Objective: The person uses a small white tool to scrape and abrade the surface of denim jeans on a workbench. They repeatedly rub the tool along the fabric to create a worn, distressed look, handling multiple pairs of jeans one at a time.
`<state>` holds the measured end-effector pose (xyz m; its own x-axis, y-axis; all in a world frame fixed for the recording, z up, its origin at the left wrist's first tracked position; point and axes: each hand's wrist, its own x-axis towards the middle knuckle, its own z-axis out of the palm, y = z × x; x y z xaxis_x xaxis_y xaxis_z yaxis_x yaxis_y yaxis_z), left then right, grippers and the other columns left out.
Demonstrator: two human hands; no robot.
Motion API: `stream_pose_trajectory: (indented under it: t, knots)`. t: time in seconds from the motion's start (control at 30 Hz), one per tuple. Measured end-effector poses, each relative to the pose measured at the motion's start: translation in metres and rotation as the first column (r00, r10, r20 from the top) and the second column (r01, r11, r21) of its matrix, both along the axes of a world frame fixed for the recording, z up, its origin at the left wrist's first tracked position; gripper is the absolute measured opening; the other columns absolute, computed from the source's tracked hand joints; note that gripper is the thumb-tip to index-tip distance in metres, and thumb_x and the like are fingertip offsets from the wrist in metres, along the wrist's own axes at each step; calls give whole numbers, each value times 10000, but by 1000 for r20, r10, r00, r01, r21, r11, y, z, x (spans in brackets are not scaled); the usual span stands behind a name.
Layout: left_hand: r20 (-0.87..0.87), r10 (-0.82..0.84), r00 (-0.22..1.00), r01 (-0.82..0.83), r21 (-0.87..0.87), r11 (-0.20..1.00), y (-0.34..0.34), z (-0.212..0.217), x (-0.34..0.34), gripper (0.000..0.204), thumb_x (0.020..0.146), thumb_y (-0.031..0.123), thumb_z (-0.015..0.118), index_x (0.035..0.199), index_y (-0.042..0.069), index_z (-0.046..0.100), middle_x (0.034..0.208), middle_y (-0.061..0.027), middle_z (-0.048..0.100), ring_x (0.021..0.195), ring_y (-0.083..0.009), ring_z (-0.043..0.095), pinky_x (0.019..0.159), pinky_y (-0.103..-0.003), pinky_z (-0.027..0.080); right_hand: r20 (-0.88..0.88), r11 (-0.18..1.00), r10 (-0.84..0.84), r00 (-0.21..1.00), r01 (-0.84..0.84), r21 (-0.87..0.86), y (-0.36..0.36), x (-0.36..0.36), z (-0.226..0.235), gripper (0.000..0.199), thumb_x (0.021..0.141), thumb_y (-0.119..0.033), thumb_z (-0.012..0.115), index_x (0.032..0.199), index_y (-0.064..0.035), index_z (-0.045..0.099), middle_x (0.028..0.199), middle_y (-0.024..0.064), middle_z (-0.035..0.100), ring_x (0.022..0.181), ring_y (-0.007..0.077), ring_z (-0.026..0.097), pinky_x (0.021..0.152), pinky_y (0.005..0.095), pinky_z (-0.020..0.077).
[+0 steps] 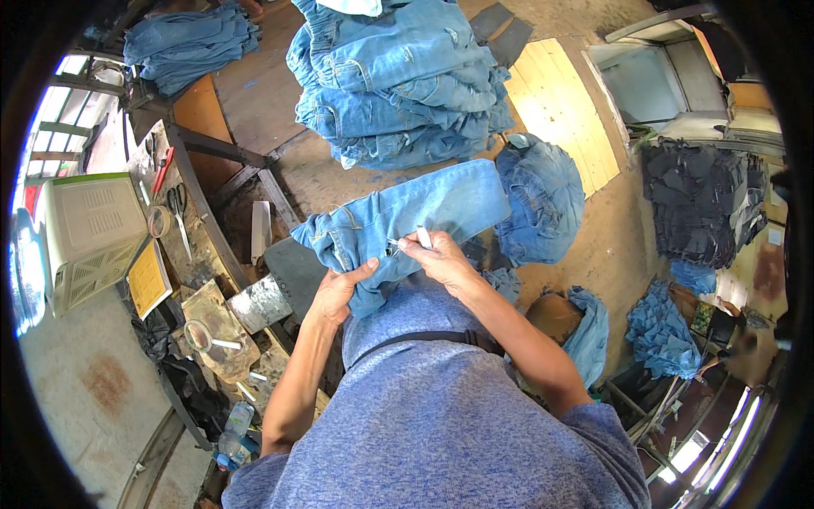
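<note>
A folded pair of light blue jeans point(432, 199) lies in front of my body, its waistband end to the left. My left hand point(335, 293) grips the near edge of the denim, thumb on top. Over the cloth, my right hand point(441, 261) is closed in a pinch on a short white stick-like tool point(424, 237); its exact kind I cannot make out. A small dark spot with whitish threads shows on the denim between the two hands.
A tall stack of folded jeans point(398, 93) stands ahead, with a rolled denim bundle point(540, 199) to its right. On the left bench lie scissors point(179, 216), red-handled pliers point(164, 168) and a tape roll point(197, 335). Dark cloth bundles point(699, 199) are stacked at right.
</note>
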<state>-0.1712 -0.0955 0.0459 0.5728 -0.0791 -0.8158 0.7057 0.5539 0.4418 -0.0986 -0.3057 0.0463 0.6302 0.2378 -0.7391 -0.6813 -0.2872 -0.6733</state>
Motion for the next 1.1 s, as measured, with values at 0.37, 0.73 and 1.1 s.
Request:
stream_pose_trajectory:
  t: [0.37,0.73,1.1]
  knots:
    - [7,-30,1000,30,6,1000,1,-3,0,574,903,115,853,1398,-25,596,1296,-120,702,1140,-247,695,981,-407,571,13,995,51,999,-52,81,6,0,3,302,1004,-303,755,1046,-5,773,853,-27,669,777,79,561,709,282,457]
    - [30,-24,999,23,44,999,-2,0,1,527,899,116,855,1359,-12,631,1274,-106,717,1126,-229,695,1002,-391,551,15,995,64,998,-65,79,9,1,1,277,1004,-302,747,1040,-28,768,808,-45,616,761,75,509,686,298,426]
    - [38,-31,999,27,79,996,-4,-4,3,502,895,89,852,1343,-8,647,1269,-113,727,1131,-234,702,1009,-401,556,26,981,141,990,-143,131,3,6,-7,281,1019,-322,738,1034,-43,771,820,-65,629,757,60,528,685,278,427]
